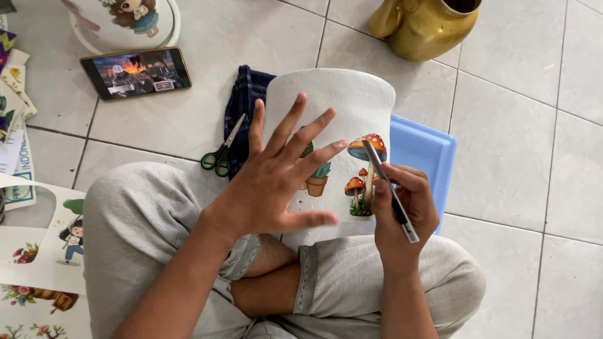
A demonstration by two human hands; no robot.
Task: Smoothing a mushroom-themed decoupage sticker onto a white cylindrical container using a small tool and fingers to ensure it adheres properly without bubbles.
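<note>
Head view looks straight down on a person sitting cross-legged on pale floor tiles (515, 157), with a big white pot (339, 100) lying tilted across the lap, its mouth pointing toward twelve o'clock. Biggest risk, to my eye, is the pot itself: it rests on the knees with only one palm steadying it, so a hard push from the tool could roll it toward three o'clock onto the blue tray (427, 150) lying just beside it. Next is the mushroom picture (367, 176) stuck on the pot's side; the thin dark-handled tool (389, 188) lies across it, and too much pressure could tear or wrinkle it while it looks freshly laid. The left hand (276, 182) is spread wide, fingers fanned, palm pressed on the pot at about nine o'clock from the mushrooms, partly covering a small potted-plant picture (317, 179). The right hand (402, 207) is closed around the tool, sitting at roughly four o'clock from the mushrooms, tip reaching up over the red cap. Green-handled scissors (220, 154) lie open on the tiles by a dark checked cloth (248, 100) at nine o'clock of the pot, near enough to the knee to be nudged. A phone (135, 72) sits further off at ten o'clock.
</note>
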